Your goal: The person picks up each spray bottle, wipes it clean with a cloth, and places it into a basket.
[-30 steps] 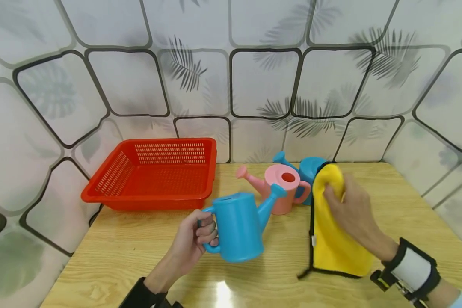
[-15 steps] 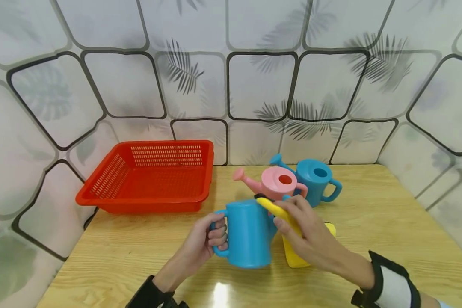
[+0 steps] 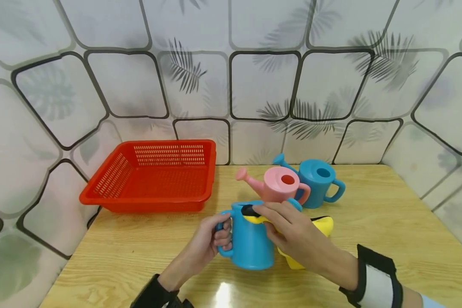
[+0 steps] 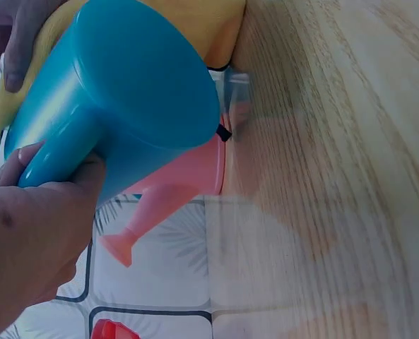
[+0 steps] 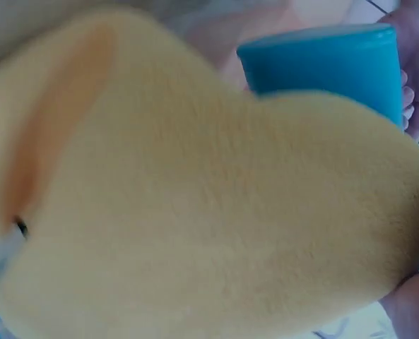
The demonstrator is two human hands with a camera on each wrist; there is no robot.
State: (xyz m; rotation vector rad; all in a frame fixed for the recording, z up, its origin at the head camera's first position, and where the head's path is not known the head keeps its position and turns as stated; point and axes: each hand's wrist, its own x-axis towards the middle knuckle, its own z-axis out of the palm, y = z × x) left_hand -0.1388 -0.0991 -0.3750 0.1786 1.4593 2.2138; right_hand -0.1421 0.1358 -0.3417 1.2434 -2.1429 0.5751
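My left hand [image 3: 211, 239] grips the handle of a blue watering can [image 3: 252, 246], held upright above the table. In the left wrist view the can's round base [image 4: 149, 70] faces the camera. My right hand [image 3: 292, 231] pinches a yellow cloth [image 3: 323, 224] with a black edge and holds it against the can's upper side, near the rim. Most of the can's spout is hidden behind that hand; only its blue tip [image 3: 294, 204] shows. The cloth [image 5: 216, 198] hangs below the right hand and fills most of the right wrist view.
A pink watering can [image 3: 279, 184] and a second blue watering can [image 3: 317, 184] stand close together behind my hands. At the back left sits a red slotted basket [image 3: 154, 205]. A patterned wall covering rises behind the wooden table [image 3: 138, 256].
My right hand has brought the yellow cloth leftward from beside the pink can onto the held can. The left hand has shifted slightly right and the can has turned, its spout pointing away.
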